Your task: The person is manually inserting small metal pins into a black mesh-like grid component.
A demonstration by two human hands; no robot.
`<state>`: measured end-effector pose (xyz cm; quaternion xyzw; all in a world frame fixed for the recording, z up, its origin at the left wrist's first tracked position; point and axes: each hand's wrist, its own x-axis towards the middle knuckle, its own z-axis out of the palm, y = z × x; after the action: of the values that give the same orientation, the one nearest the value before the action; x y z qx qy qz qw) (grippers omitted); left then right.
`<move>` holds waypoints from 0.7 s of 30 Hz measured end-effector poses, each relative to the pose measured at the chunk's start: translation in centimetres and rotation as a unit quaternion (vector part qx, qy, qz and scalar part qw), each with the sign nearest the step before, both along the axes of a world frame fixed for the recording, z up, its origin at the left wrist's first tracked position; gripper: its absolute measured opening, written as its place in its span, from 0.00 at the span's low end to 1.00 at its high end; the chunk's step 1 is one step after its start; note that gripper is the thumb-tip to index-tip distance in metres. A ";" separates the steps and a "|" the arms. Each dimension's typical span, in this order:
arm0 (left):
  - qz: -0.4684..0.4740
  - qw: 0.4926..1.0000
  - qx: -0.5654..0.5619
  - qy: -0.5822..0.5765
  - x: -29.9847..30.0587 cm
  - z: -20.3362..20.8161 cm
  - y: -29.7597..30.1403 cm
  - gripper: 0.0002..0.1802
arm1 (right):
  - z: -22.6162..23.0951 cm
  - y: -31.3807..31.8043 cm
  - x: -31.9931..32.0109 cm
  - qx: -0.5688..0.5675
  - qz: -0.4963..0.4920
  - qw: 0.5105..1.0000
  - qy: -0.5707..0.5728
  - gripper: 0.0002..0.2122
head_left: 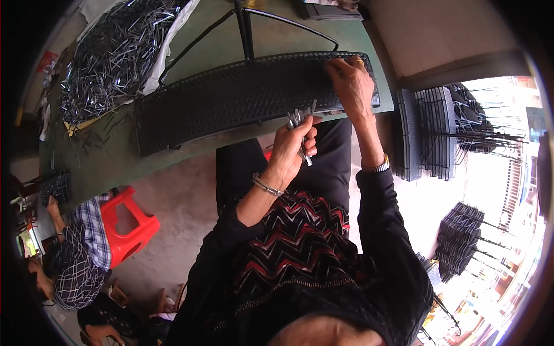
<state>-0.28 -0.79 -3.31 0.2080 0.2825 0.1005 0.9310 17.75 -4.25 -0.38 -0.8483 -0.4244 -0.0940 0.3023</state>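
Note:
A long black perforated metal panel (231,89) lies across the table before me, slightly curved in this view. My left hand (292,144) is closed around a small bundle of thin silvery metal strips (297,120), just off the panel's near edge. The strips stick out above and below the fist. Over the panel's right end my right hand (353,86) bends down with its fingertips pinched together against the mesh. Whatever is between those fingertips is too small or hidden to make out.
A heap of dark shiny strips (121,57) lies on white sacking at the far left of the green table (104,167). A black metal stand (245,34) rises behind the panel. Stacked black racks (427,132) stand at right. Another person (81,259) sits near a red stool (130,225).

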 end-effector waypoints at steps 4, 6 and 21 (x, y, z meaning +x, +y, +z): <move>-0.001 1.000 0.014 0.018 -0.2 0.4 0.3 0.16 | 1.7 -1.5 -1.1 -0.010 0.028 0.977 0.212 0.11; 0.000 1.000 0.030 0.002 -0.4 0.2 0.4 0.16 | 2.2 -2.7 -2.1 -0.041 0.095 0.959 0.264 0.11; -0.117 0.975 0.186 0.044 -0.3 0.9 0.7 0.15 | 2.3 -4.5 -1.6 -0.090 0.233 0.827 0.504 0.09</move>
<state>-0.58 -0.10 -2.39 0.4132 0.2729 0.0321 0.8682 16.19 -8.76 1.87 -0.6768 -0.4044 0.4586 0.4099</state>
